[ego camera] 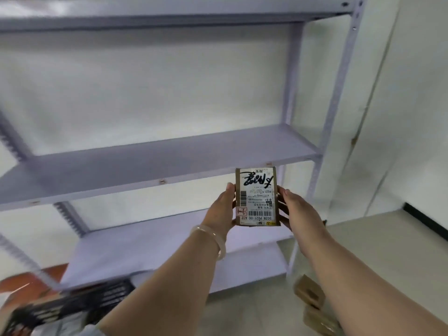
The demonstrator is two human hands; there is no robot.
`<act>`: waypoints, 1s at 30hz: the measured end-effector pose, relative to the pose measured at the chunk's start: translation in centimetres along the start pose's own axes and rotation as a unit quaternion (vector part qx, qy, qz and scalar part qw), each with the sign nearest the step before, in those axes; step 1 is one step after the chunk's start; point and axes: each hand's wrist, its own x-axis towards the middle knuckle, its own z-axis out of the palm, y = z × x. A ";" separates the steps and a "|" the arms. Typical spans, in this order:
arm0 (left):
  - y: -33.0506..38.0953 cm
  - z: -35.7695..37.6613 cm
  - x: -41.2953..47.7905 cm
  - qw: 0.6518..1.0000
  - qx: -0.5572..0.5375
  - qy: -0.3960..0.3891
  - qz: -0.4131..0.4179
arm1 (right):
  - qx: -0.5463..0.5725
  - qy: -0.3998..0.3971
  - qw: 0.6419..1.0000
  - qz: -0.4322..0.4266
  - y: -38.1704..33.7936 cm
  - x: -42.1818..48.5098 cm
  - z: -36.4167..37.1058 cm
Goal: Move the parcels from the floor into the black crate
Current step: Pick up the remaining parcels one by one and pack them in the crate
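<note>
left hand (221,209): fingers pressed flat along the left edge of the parcel (257,197), thumb up near its top corner, clamping it from that side. pale bangle (213,241) on that wrist
right hand (294,206): same deal on the right edge, fingers curled round behind it, so it's squeezed between the two hands
parcel: 1 in hand, small brown box, label facing the camera and upside down, black scrawl across it, held up in the air in front of the middle shelf edge
floor parcels (312,304): looks like 2 more brown ones, blurry, down by the right forearm
crate (72,304): 1, black, bottom left, very blurred, can't tell what's in it
rack (155,163): 1, pale grey, 3 shelves showing
</note>
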 end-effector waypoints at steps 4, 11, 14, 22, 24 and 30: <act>2.7 -7.4 -4.1 0.998 -0.015 0.060 0.025 | -0.006 -0.059 0.998 -0.021 -2.4 -1.8 7.4; 3.9 -21.4 -9.9 0.990 -0.020 0.139 0.022 | -0.016 -0.130 0.991 -0.020 -2.7 -4.4 22.3; 3.8 -28.8 -12.4 0.986 -0.022 0.164 0.016 | -0.018 -0.156 0.988 0.000 -1.6 -6.1 29.9; 1.1 -51.0 -16.9 0.978 0.006 0.201 -0.064 | -0.035 -0.194 0.978 0.066 4.0 -11.5 51.5; -0.9 -54.3 -17.2 0.970 0.017 0.217 -0.103 | -0.051 -0.194 0.976 0.091 6.2 -12.5 54.4; -8.8 -58.6 -15.6 0.961 -0.005 0.201 -0.191 | -0.100 -0.197 0.959 0.180 13.7 -13.3 56.9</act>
